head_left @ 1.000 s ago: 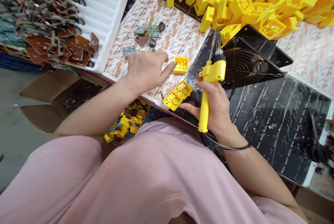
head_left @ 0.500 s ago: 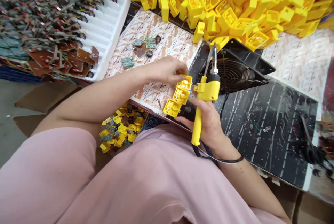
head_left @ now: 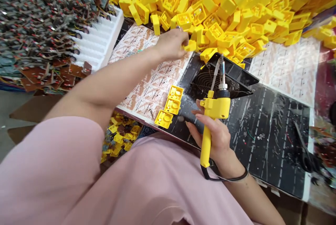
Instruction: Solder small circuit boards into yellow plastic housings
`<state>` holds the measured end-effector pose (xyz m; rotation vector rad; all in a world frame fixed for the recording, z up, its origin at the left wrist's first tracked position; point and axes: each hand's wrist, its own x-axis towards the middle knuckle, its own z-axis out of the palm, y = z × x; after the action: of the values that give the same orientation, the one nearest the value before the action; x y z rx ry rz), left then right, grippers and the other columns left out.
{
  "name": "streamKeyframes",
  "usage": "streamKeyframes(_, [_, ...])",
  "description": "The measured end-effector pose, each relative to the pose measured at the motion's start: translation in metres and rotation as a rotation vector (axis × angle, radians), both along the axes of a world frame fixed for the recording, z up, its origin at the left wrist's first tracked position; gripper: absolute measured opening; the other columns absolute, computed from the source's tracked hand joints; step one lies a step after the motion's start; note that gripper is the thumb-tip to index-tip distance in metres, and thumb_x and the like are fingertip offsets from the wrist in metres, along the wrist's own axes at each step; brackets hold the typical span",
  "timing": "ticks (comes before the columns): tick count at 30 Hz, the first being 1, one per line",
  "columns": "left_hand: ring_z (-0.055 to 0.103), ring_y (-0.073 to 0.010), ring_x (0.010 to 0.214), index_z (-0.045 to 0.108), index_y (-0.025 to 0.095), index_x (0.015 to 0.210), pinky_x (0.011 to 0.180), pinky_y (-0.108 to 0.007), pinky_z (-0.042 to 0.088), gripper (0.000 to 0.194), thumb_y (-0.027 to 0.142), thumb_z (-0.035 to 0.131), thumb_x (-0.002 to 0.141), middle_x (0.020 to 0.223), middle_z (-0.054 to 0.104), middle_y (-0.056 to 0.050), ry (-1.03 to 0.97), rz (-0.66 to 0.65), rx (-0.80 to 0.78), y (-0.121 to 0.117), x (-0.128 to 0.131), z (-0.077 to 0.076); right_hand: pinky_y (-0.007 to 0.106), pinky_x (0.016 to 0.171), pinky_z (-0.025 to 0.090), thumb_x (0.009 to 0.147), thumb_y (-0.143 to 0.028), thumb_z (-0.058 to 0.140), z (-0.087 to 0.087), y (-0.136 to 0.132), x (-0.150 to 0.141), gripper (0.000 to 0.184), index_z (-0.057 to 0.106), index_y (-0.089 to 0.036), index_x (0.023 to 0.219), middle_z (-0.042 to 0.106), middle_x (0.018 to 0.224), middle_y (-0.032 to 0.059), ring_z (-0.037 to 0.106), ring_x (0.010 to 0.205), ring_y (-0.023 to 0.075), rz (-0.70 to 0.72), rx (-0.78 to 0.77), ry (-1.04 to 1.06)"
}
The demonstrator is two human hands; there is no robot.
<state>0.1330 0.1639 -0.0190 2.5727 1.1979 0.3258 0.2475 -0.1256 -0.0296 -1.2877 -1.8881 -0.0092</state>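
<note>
Board lettering (head_left: 251,154), perhaps "BENOU"; soldering gun (head_left: 215,109) in right hand (head_left: 218,135), case (head_left: 190,46) in left hand (head_left: 172,44)

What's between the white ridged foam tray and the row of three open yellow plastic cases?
Between tray and cases: the left forearm, above a brown-and-white patterned sheet, in the head view. Anything under the arm is hidden.

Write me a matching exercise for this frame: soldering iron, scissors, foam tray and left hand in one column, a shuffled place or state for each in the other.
1. soldering iron
2. scissors
3. foam tray
4. left hand

A. white, partly covered by circuit boards
B. in the right hand
C. at the near edge of the heap of yellow cases
D. near the right edge of the black sheet

Right pairs: 1-B, 2-D, 3-A, 4-C
</note>
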Motion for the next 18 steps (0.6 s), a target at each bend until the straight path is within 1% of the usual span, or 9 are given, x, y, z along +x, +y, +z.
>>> streamKeyframes(3, [0.066,-0.03,0.113,0.078,0.023,0.102,0.098,-0.042,0.051,0.026,0.021,0.067,0.078,0.116,0.072,-0.007,0.195,-0.221,-0.051,-0.015,-0.035,0.008,0.033,0.08,0.068,0.089,-0.015,0.077,0.0,0.001,0.001,0.05,0.053,-0.025,0.131,0.079,0.105,0.0088,0.079,0.099,0.0224,-0.016,0.008,-0.022])
streamKeyframes(5, [0.065,-0.0286,0.12,0.078,0.025,0.109,0.104,-0.04,0.049,0.033,0.019,0.063,0.081,0.126,0.07,-0.006,0.205,-0.269,-0.056,-0.024,-0.05,0.011,0.029,0.076,0.066,0.089,-0.015,0.076,0.0,0.002,0.0,0.046,0.054,-0.025,0.128,0.08,0.101,0.0067,0.08,0.095,0.021,-0.028,0.023,-0.045])
streamKeyframes(6, [0.065,-0.0278,0.121,0.077,0.025,0.116,0.106,-0.04,0.049,0.037,0.019,0.061,0.083,0.13,0.07,-0.007,0.181,-0.237,-0.045,-0.027,-0.053,0.012,0.028,0.074,0.066,0.089,-0.015,0.076,0.0,0.002,0.0,0.044,0.054,-0.025,0.126,0.08,0.1,0.0057,0.08,0.091,0.02,-0.031,0.027,-0.051])
streamKeyframes(8, [0.065,-0.0275,0.122,0.073,0.024,0.127,0.108,-0.041,0.048,0.042,0.021,0.056,0.089,0.131,0.071,-0.008,0.132,-0.103,-0.023,-0.031,-0.051,0.013,0.026,0.072,0.065,0.089,-0.015,0.077,-0.002,0.003,-0.002,0.043,0.055,-0.025,0.124,0.08,0.097,0.0042,0.079,0.083,0.0183,-0.035,0.022,-0.052])
streamKeyframes(10, [0.066,-0.0295,0.121,0.069,0.022,0.135,0.105,-0.043,0.05,0.044,0.025,0.053,0.094,0.128,0.073,-0.011,0.137,0.018,-0.033,-0.033,-0.042,0.011,0.027,0.074,0.065,0.089,-0.015,0.077,-0.004,0.002,-0.002,0.043,0.055,-0.024,0.124,0.079,0.095,0.0035,0.078,0.078,0.0176,-0.035,0.002,-0.041])
streamKeyframes(11, [0.067,-0.0306,0.12,0.069,0.02,0.136,0.103,-0.043,0.051,0.045,0.026,0.053,0.095,0.126,0.074,-0.012,0.159,0.045,-0.044,-0.033,-0.036,0.009,0.027,0.075,0.065,0.09,-0.016,0.077,-0.005,0.001,-0.002,0.043,0.055,-0.024,0.125,0.078,0.093,0.0029,0.078,0.077,0.0174,-0.037,-0.007,-0.035])
streamKeyframes(13, [0.068,-0.031,0.116,0.071,0.02,0.133,0.1,-0.042,0.051,0.044,0.026,0.056,0.093,0.122,0.075,-0.012,0.207,0.032,-0.06,-0.034,-0.024,0.005,0.027,0.075,0.065,0.091,-0.017,0.076,-0.007,-0.001,-0.002,0.043,0.054,-0.025,0.127,0.077,0.09,0.0013,0.078,0.077,0.0174,-0.043,-0.019,-0.029])
streamKeyframes(15, [0.069,-0.0297,0.11,0.076,0.022,0.126,0.097,-0.04,0.051,0.04,0.024,0.06,0.089,0.113,0.077,-0.009,0.23,-0.021,-0.058,-0.036,-0.017,0.002,0.027,0.076,0.065,0.092,-0.017,0.075,-0.008,-0.004,-0.001,0.042,0.053,-0.026,0.127,0.075,0.086,-0.0003,0.078,0.078,0.0176,-0.047,-0.027,-0.032])
streamKeyframes(18, [0.069,-0.0295,0.106,0.08,0.027,0.116,0.095,-0.04,0.05,0.034,0.027,0.066,0.085,0.103,0.077,-0.006,0.236,-0.112,-0.071,-0.044,-0.019,0.003,0.028,0.076,0.066,0.092,-0.017,0.074,-0.009,-0.008,-0.002,0.043,0.052,-0.027,0.129,0.074,0.086,-0.0005,0.078,0.08,0.0181,-0.05,-0.055,-0.03])
